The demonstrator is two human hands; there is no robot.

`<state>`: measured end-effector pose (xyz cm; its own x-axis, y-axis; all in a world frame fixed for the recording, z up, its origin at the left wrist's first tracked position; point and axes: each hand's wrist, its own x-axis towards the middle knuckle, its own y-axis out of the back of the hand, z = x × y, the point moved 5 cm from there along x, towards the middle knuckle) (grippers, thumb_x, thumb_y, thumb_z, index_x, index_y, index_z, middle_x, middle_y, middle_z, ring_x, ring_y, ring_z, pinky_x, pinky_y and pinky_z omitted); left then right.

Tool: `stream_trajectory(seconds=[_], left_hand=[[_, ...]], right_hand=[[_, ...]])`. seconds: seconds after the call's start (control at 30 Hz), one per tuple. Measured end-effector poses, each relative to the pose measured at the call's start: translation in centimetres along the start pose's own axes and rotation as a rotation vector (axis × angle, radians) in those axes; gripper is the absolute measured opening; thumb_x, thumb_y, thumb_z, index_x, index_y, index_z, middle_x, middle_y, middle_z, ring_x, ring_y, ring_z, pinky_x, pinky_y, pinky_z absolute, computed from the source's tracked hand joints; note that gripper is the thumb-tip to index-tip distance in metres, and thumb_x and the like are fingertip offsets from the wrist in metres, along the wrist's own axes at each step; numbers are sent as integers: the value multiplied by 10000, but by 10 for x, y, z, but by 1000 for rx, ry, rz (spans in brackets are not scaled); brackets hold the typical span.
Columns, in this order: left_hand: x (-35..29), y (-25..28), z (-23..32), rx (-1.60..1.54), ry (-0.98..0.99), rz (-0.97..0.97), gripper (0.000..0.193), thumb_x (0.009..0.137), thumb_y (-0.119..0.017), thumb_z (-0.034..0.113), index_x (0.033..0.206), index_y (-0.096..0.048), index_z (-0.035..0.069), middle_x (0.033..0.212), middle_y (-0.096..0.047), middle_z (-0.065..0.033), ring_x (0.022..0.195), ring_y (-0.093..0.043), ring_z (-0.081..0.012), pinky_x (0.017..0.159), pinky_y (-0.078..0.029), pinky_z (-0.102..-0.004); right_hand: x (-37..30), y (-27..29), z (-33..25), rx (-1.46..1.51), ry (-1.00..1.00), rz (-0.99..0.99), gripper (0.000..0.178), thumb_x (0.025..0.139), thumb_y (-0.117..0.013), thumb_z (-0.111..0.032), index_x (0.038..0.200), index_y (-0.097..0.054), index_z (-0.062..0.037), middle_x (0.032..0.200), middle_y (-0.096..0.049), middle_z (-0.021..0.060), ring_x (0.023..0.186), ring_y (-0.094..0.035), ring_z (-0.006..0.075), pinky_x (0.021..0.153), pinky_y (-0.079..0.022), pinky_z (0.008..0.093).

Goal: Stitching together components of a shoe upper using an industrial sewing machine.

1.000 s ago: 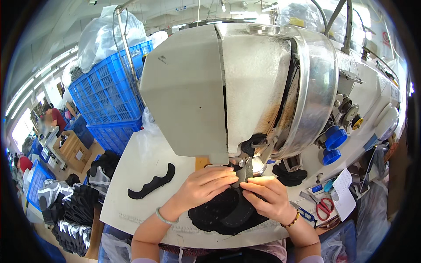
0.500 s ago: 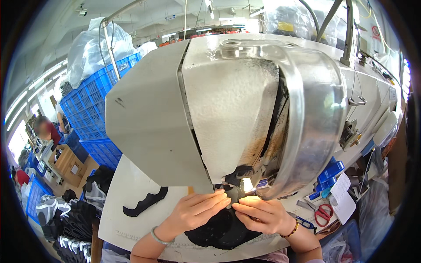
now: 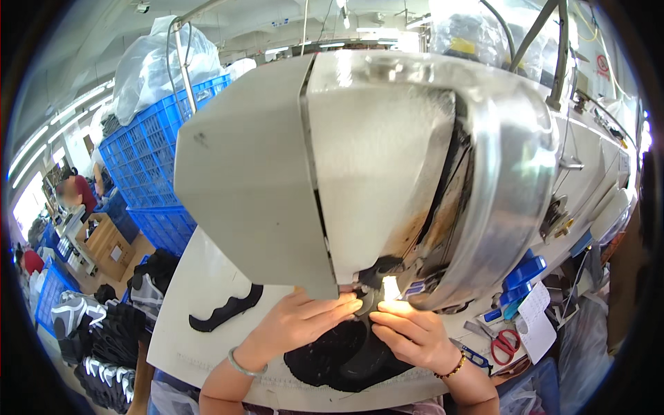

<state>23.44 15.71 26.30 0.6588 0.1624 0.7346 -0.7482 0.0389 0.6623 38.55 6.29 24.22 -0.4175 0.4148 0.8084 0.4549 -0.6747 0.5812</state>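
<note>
A sewing machine, pale grey with a shiny metal side, stands directly in front of me. Beneath its head lies a black fabric piece with a rounded outline. My left hand, fingers pressed together, grips its far edge just left of the presser foot area. On the other side my right hand pinches the same edge near the small bright lamp. The machine head partly hides the needle and foot. Left of my left hand a curved black strip lies on the white table.
Red-handled scissors, a paper sheet and blue holders lie at right. Blue crates are stacked at left, above piled black and grey shoe parts. People work farther off at left.
The view has shifted slightly, so the machine sits a little farther right. Both hands stay on the black fabric piece, which has turned slightly beneath the head.
</note>
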Motion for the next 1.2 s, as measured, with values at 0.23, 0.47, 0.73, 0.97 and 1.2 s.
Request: stream_trajectory(seconds=[0.23,0.47,0.73,0.97,1.2], left_hand=[[1,-2,4,47,-40,51,288,697,-723,30,982,-693,62,1008,-656,-14,858,-648,-180,708,-535,-289],[-6,-11,-4,18,-54,18,249,691,-734,54,937,-714,78,977,-664,16,867,-651,-157,718,-543,-276],[-7,-4,-6,17,25,69,238,705,-750,94,940,-719,117,969,-668,22,791,-640,-153,659,-541,-263],[-1,-9,-8,1,45,21,264,722,-742,78,978,-692,117,967,-672,17,734,-618,-175,627,-516,-275],[-10,-17,-10,-27,121,30,263,710,-756,78,960,-679,108,945,-669,27,765,-609,-165,638,-504,-279]], right_hand=[[-1,-1,-2,-53,18,90,251,713,-703,-52,960,-669,-85,1054,-645,40,927,-638,172,572,-470,237],[1,1,-9,-94,86,52,207,671,-705,-3,865,-672,-65,972,-663,66,914,-647,226,715,-563,288],[1,-2,-8,-81,49,22,232,660,-700,-7,879,-681,-80,1011,-658,48,940,-650,209,681,-552,268],[-4,-3,7,-15,-66,-25,293,669,-659,-11,956,-679,-61,1065,-645,53,971,-654,205,674,-553,288],[-8,0,1,-36,-114,-112,367,669,-658,-35,1032,-683,-83,1108,-637,56,965,-649,209,661,-517,290]])
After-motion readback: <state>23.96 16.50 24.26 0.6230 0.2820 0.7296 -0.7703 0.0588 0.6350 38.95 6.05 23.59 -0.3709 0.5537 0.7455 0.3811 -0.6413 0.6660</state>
